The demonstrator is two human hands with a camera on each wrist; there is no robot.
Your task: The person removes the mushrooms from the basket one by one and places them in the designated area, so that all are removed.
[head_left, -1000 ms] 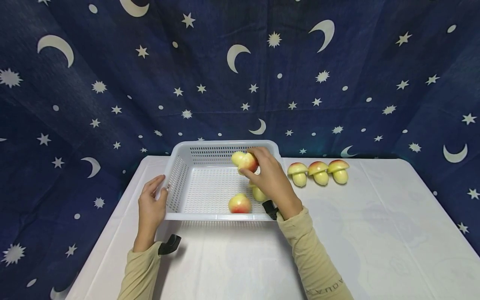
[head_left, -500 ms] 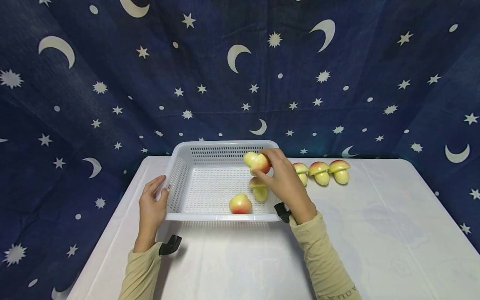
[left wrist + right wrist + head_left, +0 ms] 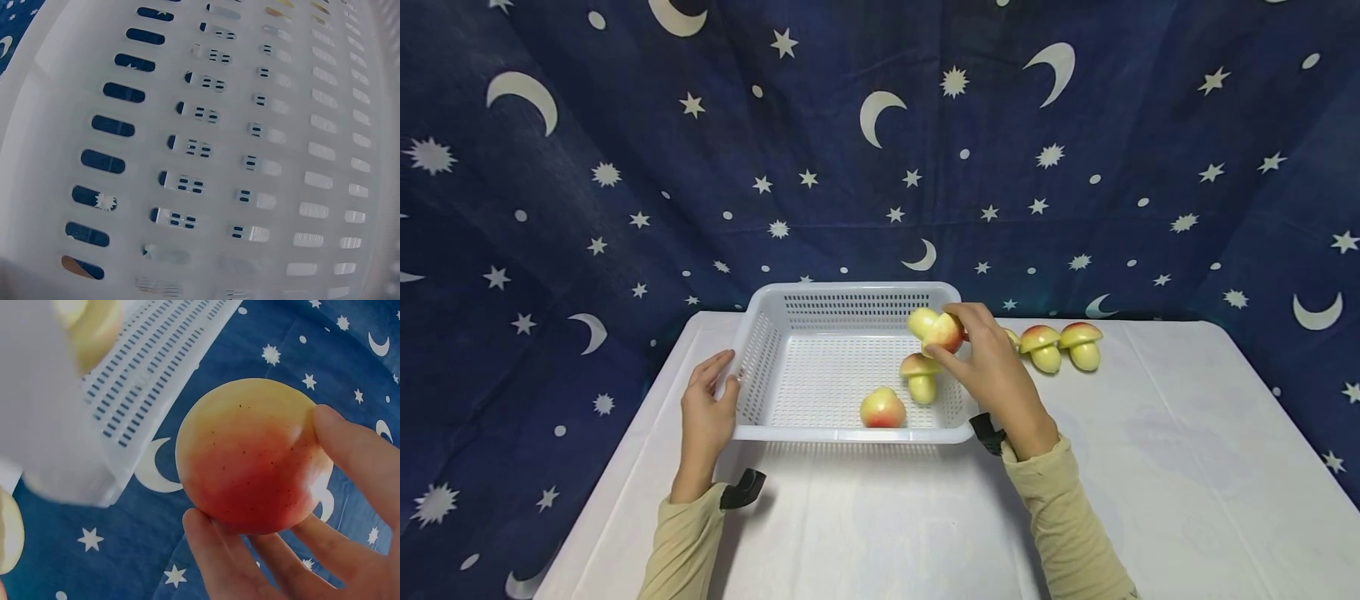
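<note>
Your right hand (image 3: 992, 375) held a mushroom-shaped apple piece (image 3: 938, 330) above the right rim of the white basket (image 3: 760, 367), fingers and thumb curled round its red-and-yellow cap. In the right wrist view the fingertips (image 3: 350, 440) pressed against the cap's edge from the right and from below, so the grip was narrow and full, closed on the fruit.

Just below that grip, inside the basket, a second mushroom piece (image 3: 920, 377) stood upright, and further toward you and to the left lay a round apple piece (image 3: 882, 409). Beyond your right hand, on the white table (image 3: 1150, 467), more mushroom pieces (image 3: 1060, 344) stood in a row; the one nearest your hand was partly hidden behind it.

Your left hand (image 3: 706, 414) rested against the basket's left wall, fingers fairly straight along the outside and thumb near the rim, not wrapped round anything. The left wrist view showed only the slotted wall (image 3: 206, 150) up close.
</note>
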